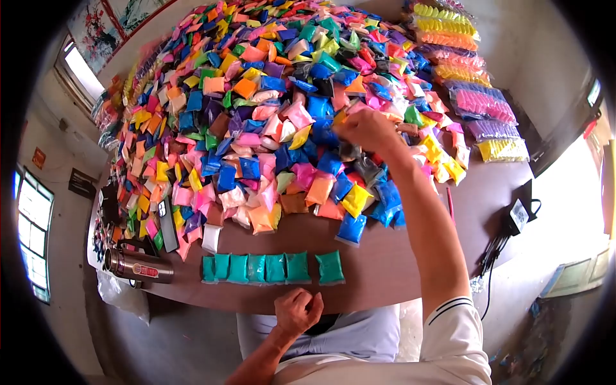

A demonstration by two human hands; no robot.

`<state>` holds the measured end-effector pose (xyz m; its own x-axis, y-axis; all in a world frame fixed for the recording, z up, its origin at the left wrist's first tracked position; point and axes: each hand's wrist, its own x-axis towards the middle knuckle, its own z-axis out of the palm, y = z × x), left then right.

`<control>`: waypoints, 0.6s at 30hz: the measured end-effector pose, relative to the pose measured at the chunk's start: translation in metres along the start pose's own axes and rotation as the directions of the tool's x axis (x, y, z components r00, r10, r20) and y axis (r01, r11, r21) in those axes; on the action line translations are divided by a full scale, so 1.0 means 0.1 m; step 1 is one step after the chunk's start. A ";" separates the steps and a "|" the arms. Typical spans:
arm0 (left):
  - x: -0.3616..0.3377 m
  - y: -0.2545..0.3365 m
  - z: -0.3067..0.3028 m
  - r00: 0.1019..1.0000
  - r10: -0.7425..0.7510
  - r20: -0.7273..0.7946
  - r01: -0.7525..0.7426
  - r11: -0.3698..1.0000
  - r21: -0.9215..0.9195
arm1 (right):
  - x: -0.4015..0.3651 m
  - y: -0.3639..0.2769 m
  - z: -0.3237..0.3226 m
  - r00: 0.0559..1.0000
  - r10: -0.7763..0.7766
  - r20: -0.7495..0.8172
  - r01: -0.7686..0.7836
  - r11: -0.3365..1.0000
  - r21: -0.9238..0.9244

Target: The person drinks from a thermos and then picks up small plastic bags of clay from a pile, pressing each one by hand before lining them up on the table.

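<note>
My right hand (367,130) is over the large pile of small colored packets (263,115), its fingers bent down among blue, black and orange ones. Whatever those fingers grip is too hidden to name. Close to the front edge of the table, my left hand (298,310) is curled closed, with nothing visible in it. Just beyond it lies a row of overlapping teal packets (256,268). A single teal packet (330,267) sits a little apart at the row's right end.
A metal flask (138,265) lies at the table's left edge, near a phone (168,224). Long bags of sorted packets (484,106) are stacked at the back right. A red pen-like stick (450,205) and a black adapter (518,215) with cables are on the right.
</note>
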<state>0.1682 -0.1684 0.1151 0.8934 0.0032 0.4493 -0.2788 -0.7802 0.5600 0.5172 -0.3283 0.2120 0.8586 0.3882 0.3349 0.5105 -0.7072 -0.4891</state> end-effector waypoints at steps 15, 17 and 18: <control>0.01 -0.04 0.00 0.998 -0.008 0.065 0.005 0.999 0.037 | 1.47 0.26 0.41 0.938 0.190 -0.289 -0.143 0.974 0.178; 0.00 -0.04 0.01 0.995 -0.022 0.095 0.021 1.000 0.008 | 1.48 0.18 0.41 0.928 0.235 -0.289 -0.223 0.972 0.074; -0.02 -0.05 0.02 0.996 -0.031 0.081 0.031 1.000 0.000 | 1.49 0.23 0.46 0.925 0.179 -0.335 -0.175 0.984 0.044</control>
<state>0.1691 -0.1658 0.1097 0.9272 -0.0237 0.3737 -0.2512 -0.7795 0.5738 0.6589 -0.2592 0.2136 0.8701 0.0348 0.4917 0.3543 -0.7376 -0.5747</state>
